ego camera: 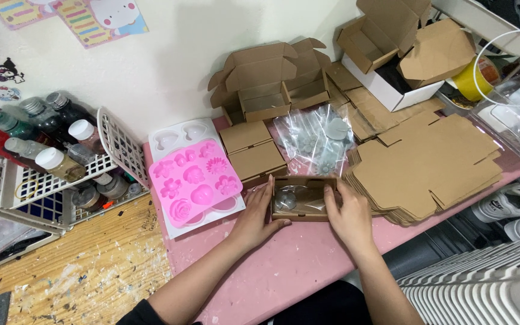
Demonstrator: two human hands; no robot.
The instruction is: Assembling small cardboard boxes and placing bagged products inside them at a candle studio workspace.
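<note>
A small brown cardboard box [314, 210] lies open on the pink table [296, 265], with a clear plastic packet holding a grey piece [285, 198] inside it. My left hand [254, 213] grips the box's left side, fingers over its edge. My right hand [347, 213] holds the right side, thumb on the rim. Just behind the box lies a heap of clear packets with grey flower-shaped pieces [317, 141].
A pink silicone flower mould [195, 179] rests on a white mould [176, 135] to the left. Flat box blanks [428, 165] are stacked to the right, folded boxes [266, 84] stand behind. A white rack of bottles [43, 162] is at far left.
</note>
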